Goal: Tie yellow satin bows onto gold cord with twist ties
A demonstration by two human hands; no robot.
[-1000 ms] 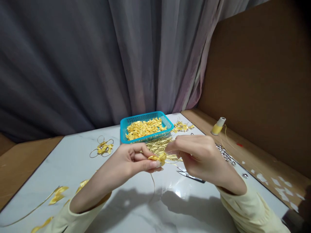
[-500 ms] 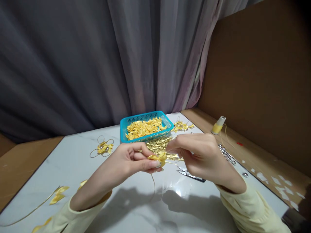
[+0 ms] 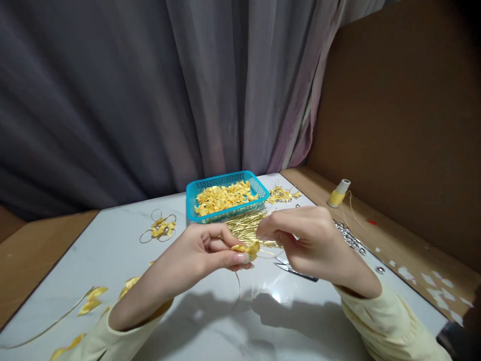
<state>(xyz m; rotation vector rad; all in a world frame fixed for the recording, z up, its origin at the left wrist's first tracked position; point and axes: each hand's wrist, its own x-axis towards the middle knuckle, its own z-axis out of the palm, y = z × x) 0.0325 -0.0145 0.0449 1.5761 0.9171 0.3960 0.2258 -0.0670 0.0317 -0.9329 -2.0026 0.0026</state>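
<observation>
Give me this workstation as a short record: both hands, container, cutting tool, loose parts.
Left hand: pinches a yellow ribbon piece between thumb and fingers
Right hand: raised beside that piece, fingers curled; what it grips is hidden
Container: blue basket holding many yellow pieces
Gold strands: bunched in front of the basket
Cutting tool: snips, lying partly hidden behind the right hand
Silver beads: loose group right of the right hand
Thread spool: standing beyond the beads, yellow thread trailing
</observation>
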